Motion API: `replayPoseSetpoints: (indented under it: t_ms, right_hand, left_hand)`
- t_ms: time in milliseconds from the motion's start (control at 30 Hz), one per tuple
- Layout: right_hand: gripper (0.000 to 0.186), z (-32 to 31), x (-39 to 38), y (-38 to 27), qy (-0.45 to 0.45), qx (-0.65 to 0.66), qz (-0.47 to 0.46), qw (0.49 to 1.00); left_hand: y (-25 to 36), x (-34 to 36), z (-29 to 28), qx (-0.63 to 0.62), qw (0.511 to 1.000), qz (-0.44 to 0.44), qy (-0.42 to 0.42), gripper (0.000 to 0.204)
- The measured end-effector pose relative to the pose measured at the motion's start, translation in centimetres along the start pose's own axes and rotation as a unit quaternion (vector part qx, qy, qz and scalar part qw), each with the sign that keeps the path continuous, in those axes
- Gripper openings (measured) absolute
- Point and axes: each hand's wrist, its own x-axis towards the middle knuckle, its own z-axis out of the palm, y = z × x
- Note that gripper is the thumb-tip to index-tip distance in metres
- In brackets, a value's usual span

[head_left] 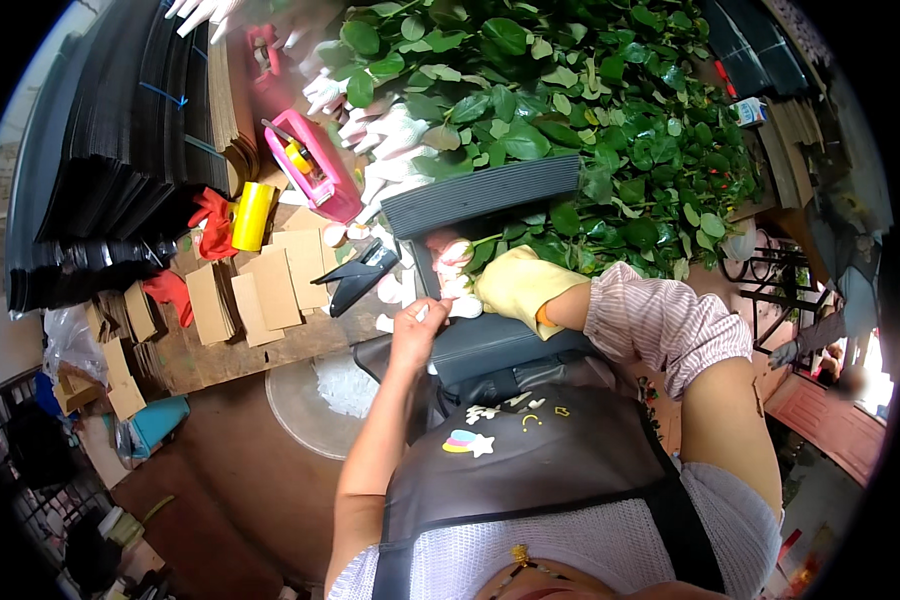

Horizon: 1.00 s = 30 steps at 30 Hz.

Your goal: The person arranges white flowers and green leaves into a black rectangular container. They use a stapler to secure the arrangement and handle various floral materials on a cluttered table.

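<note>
Pale pink roses (450, 256) lie in a fold of dark corrugated board (485, 195), right in front of me. My left hand (420, 328) is bare, its thumb and fingers pinched together beside the lowest blooms; something small and white shows at the fingertips. My right hand (520, 290), in a yellow glove, is curled against the rose heads from the right. Its fingertips are hidden, so what it grips cannot be made out. Just left of the roses lies a black stapler (358, 275). Beyond the board, more blooms in white net sleeves (390, 135) are piled up.
Leafy rose stems (590, 90) heap across the far table. A pink tape dispenser (315, 170), a yellow roll (253, 215) and cardboard pieces (270, 285) are at left. Black board stacks (120, 130) rise behind them. A round basin (305, 425) holding white material stands below the table edge.
</note>
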Motion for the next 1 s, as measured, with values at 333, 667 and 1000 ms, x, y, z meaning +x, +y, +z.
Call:
replayPoseSetpoints:
  t_ms: [333, 667, 1000]
  right_hand:
    - [0.031, 1.6, 1.2, 0.5, 0.015, -0.099, -0.056, 0.993]
    - [0.035, -1.4, 2.3, -1.3, -0.124, -0.174, -0.075, 0.974]
    - [0.06, -1.7, -0.8, -0.1, 0.015, -0.062, -0.004, 0.998]
  left_hand:
    - [-5.5, -8.7, -12.8, 0.111, 0.96, 0.061, 0.25, 0.03]
    - [0.1, -2.4, -4.5, 0.168, 0.969, 0.171, 0.06, 0.052]
    - [1.6, 4.1, -0.7, 0.45, 0.853, 0.263, -0.038, 0.119]
